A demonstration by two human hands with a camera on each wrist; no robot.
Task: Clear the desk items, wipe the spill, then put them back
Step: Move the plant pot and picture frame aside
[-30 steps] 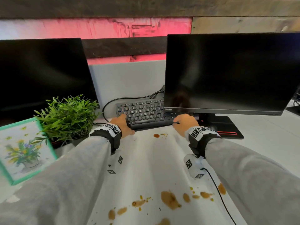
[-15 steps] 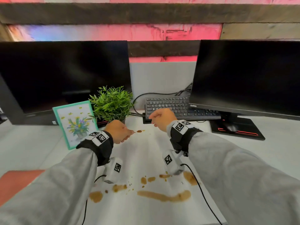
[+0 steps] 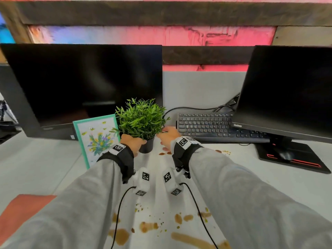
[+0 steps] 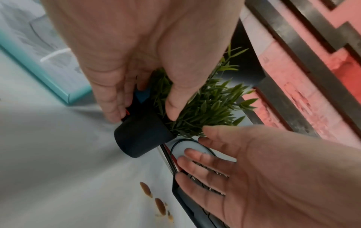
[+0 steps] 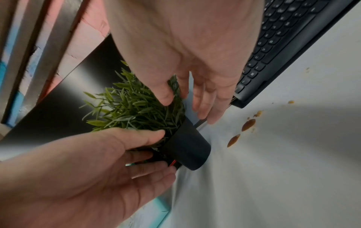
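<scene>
Left hand point(image 3: 132, 142): I am closing my grip on the plant pot point(image 3: 147, 146), thumb up in the leaves, fingers reaching around its far side.
Right hand point(image 3: 168, 136): I am holding it open beside the plant point(image 3: 141, 118), fingers straight, gripping nothing.
Plant pot: it is sitting toward the back of the tabletop point(image 3: 36, 168), between the picture frame point(image 3: 96, 137) and the keyboard point(image 3: 212, 127).
Spill point(image 3: 149, 226): brown puddles are lying along the near edge; smaller drops point(image 3: 164, 153) are lying just right of the pot.
Monitors: one is standing at each back corner.
</scene>
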